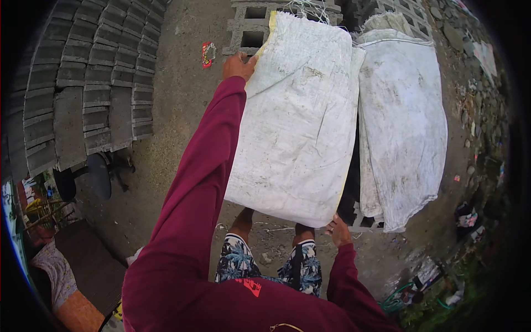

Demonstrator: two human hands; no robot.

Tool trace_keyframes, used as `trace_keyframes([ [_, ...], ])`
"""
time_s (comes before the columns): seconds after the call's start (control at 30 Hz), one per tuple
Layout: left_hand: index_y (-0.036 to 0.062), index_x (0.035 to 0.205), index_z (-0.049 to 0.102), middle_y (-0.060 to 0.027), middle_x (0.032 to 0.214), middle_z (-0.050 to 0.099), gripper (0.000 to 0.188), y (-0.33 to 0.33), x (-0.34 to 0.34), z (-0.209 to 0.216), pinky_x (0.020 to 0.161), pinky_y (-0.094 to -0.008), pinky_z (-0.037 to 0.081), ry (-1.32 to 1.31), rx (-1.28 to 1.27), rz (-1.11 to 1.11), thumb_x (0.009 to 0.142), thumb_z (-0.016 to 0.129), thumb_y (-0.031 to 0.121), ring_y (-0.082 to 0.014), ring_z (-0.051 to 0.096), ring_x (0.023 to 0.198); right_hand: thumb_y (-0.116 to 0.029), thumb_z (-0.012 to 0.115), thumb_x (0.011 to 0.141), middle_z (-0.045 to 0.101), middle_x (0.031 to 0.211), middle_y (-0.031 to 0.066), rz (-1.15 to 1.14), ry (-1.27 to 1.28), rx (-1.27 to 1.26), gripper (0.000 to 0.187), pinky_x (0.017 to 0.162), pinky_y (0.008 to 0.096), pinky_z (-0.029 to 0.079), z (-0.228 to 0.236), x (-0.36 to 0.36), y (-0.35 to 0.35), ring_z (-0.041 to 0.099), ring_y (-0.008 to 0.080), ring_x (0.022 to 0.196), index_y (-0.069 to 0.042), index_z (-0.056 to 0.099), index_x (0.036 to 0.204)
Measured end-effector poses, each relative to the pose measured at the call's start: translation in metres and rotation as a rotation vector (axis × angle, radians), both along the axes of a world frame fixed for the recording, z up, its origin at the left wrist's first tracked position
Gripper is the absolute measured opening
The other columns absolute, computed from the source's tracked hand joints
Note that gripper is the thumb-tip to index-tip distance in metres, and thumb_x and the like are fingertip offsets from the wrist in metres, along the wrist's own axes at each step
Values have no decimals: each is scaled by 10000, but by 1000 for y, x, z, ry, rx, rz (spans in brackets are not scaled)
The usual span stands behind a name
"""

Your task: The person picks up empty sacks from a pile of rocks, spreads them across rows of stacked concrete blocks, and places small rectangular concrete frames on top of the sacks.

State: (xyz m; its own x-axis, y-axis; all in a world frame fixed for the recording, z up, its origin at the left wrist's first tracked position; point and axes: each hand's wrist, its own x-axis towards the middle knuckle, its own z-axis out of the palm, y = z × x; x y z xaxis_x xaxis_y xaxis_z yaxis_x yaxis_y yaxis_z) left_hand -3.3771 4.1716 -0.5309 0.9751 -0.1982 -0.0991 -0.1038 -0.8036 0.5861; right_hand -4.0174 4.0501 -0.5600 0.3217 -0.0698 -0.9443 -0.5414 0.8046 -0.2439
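Note:
A white woven sack [298, 122] with a yellow edge and dirt smudges lies spread flat in front of me. At its upper left edge, my left hand [239, 66] is closed on the sack, its fingers partly hidden by the cloth. My right hand [338, 231] pinches the near right corner of the same sack. Loose strings hang at the far end. Beside it on the right, more white sacks [406, 122] lie folded and stacked, greyer and dirtier. A strip of dark material [350, 199] shows in the gap between them.
Grey hollow concrete blocks [251, 25] stand under and behind the sacks. Rows of stacked blocks [102, 77] fill the left side. A red wrapper [208, 55] lies on the dirt ground [182, 83]. Lower left is a dark wheeled thing [99, 174]; stones and litter border the right.

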Motion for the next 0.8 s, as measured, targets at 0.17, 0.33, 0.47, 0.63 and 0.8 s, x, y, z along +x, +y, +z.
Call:
trace_keyframes([
  [0.17, 22, 948, 669, -175, 872, 669, 373, -53, 13, -3, 776, -409, 495, -86, 51, -204, 749, 665, 336, -292, 637, 845, -168, 650, 797, 623, 1004, 73, 122, -135, -198, 319, 783, 309, 451, 36, 15, 11, 581, 159, 888, -12, 575, 1065],
  [0.33, 12, 883, 634, -151, 829, 662, 195, -63, 21, 6, 738, -373, 496, -51, -338, -125, 782, 618, 178, -266, 643, 779, -97, 653, 786, 627, 1016, 90, -191, -39, -400, 344, 798, 294, 459, 95, 47, 36, 593, 170, 871, 17, 552, 1094],
  [0.47, 12, 949, 581, -119, 832, 652, 171, -43, 4, 65, 705, -335, 491, -243, -530, -173, 832, 579, 136, -219, 633, 760, -132, 639, 828, 626, 1001, 91, -289, -17, -485, 291, 778, 287, 463, 183, 93, 54, 591, 150, 858, 19, 559, 1063],
  [0.63, 27, 949, 579, -119, 861, 651, 178, 10, 75, 70, 715, -332, 487, -188, -520, -48, 848, 581, 173, -222, 630, 775, -139, 620, 857, 626, 947, 65, -256, 3, -610, 221, 738, 269, 451, 190, 125, 89, 563, 115, 809, 8, 578, 1016],
  [0.8, 26, 1042, 573, -158, 972, 638, 328, 22, 107, 14, 785, -356, 475, -62, -209, -54, 828, 606, 273, -257, 620, 880, -161, 626, 856, 606, 850, 18, -136, 68, -738, 173, 690, 236, 416, 69, 130, 68, 504, 72, 748, 8, 608, 888],
])
